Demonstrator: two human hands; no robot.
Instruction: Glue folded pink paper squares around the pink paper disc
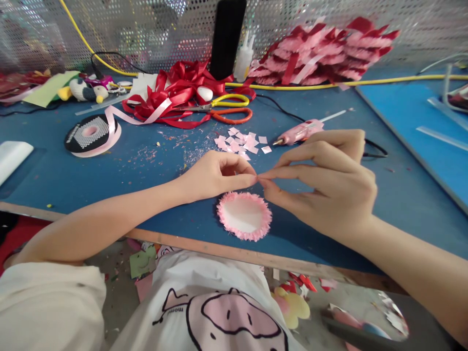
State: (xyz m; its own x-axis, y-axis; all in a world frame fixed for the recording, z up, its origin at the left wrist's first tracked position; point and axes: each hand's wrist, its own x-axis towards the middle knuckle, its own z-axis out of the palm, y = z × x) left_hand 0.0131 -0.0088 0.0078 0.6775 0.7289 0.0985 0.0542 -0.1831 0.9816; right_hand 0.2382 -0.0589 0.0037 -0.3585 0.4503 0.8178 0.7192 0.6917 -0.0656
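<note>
Above the near edge of a blue felt-like table top (73,180), the left hand (215,174) and the right hand (325,180) are brought together fingertip to fingertip, thumb and forefinger of each pinched shut on something too small to be made out where they meet. Just below the pinch, a round rosette (244,215) is laid flat on the table, its centre smooth and pale, its rim built of frilled pink ribbon loops. Small square pink ribbon cuttings (241,141) are scattered just beyond the hands, and a pink glue gun (300,132) with a clear glue stick is lain beside them, behind the right hand. Farther back, glossy red ribbon (175,92) is heaped in curls, with scissors (226,109) with yellow and orange handles touching it. A spool of pale pink ribbon (91,134) with a black and white checked face is seen at left. A pile of finished pink and red rosettes (321,53) is stacked against a perforated metal screen (146,29). A yellow cable (365,82) is run along the table's back. Fine pink scraps are strewn over the surface. On the white shirt (204,302) a pig face is printed, with small writing that cannot be read surely.
</note>
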